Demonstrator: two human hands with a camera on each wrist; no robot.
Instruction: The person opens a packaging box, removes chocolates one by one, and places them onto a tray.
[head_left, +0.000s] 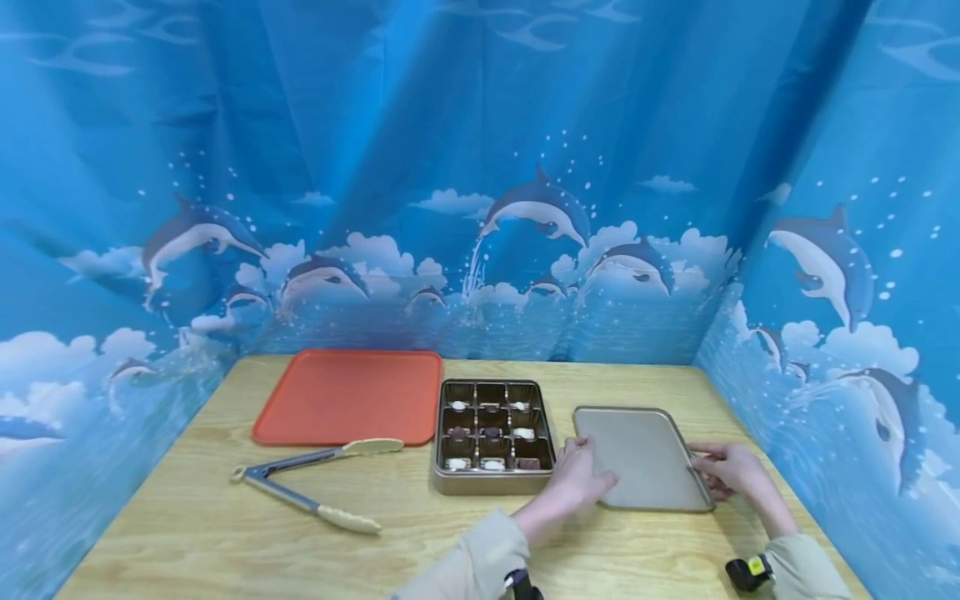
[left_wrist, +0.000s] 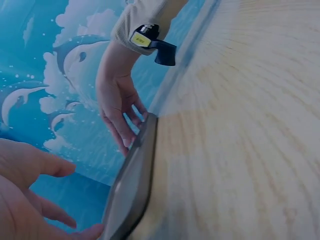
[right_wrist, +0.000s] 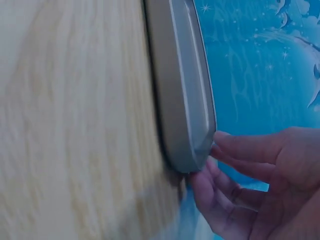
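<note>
A shallow bronze-grey rectangular tin lid [head_left: 643, 458] lies on the table at the right, inner side up. At its right edge is my right hand [head_left: 732, 468]; in the right wrist view its thumb [right_wrist: 235, 140] and fingers pinch the lid's corner. My left hand [head_left: 576, 479] is at the lid's left edge, fingers spread, with one fingertip at the rim in the left wrist view. Left of it stands an open tin box [head_left: 491, 483] with a dark divided insert. Small white and dark brown pieces, some resembling chocolates, sit in its compartments.
An orange-red tray [head_left: 352, 396] lies at the back left. Metal tongs [head_left: 292, 492] with cream tips are spread in front of it. The wooden table [head_left: 225, 558] meets a blue dolphin-print curtain [head_left: 480, 208] at the back and sides.
</note>
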